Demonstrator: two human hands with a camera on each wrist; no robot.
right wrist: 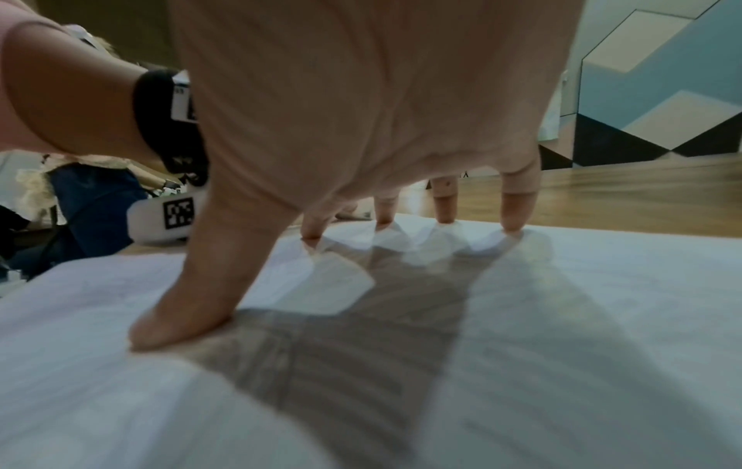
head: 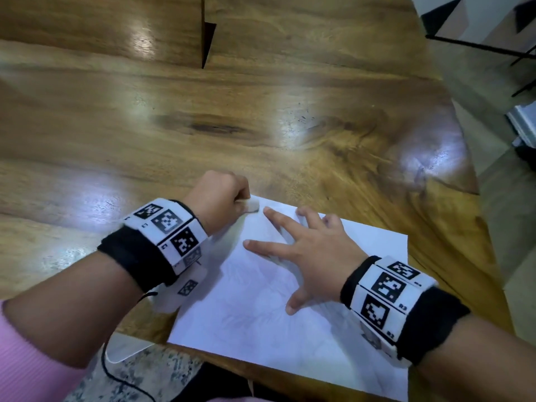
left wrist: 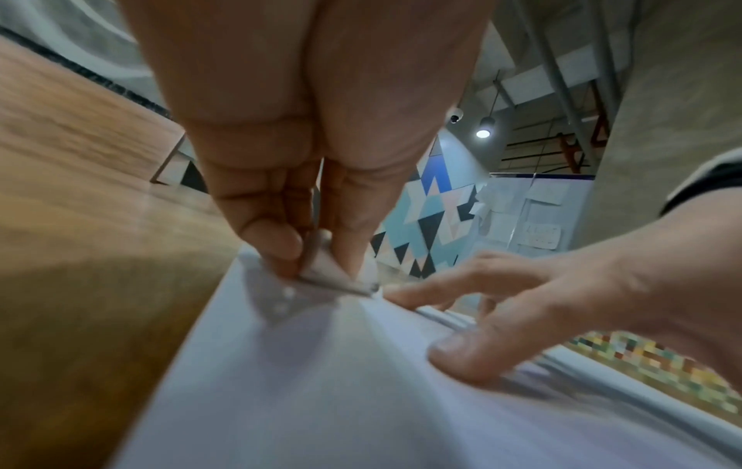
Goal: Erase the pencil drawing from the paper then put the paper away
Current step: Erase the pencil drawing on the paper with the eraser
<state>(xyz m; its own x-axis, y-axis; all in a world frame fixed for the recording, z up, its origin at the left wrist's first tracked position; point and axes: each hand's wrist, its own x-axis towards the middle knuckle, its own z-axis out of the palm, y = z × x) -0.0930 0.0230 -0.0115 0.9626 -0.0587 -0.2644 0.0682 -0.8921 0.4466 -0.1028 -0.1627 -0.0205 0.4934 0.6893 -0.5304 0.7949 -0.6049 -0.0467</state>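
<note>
A white sheet of paper [head: 261, 320] with faint pencil lines lies at the near edge of the wooden table [head: 261, 126]. My left hand [head: 223, 195] pinches a small white eraser [head: 251, 205] and holds it against the paper's far left corner. In the left wrist view the eraser [left wrist: 325, 269] sits between thumb and fingers, its edge on the paper [left wrist: 281, 396]. My right hand [head: 307, 250] lies spread on the sheet, fingertips pressing it down. The right wrist view shows those fingertips [right wrist: 514, 219] and thumb planted on the paper [right wrist: 582, 317].
The table's right edge [head: 475, 181] curves away to a grey floor with black metal legs [head: 478, 47] beyond. A black cable [head: 116, 369] hangs from my left wristband over the table's near edge.
</note>
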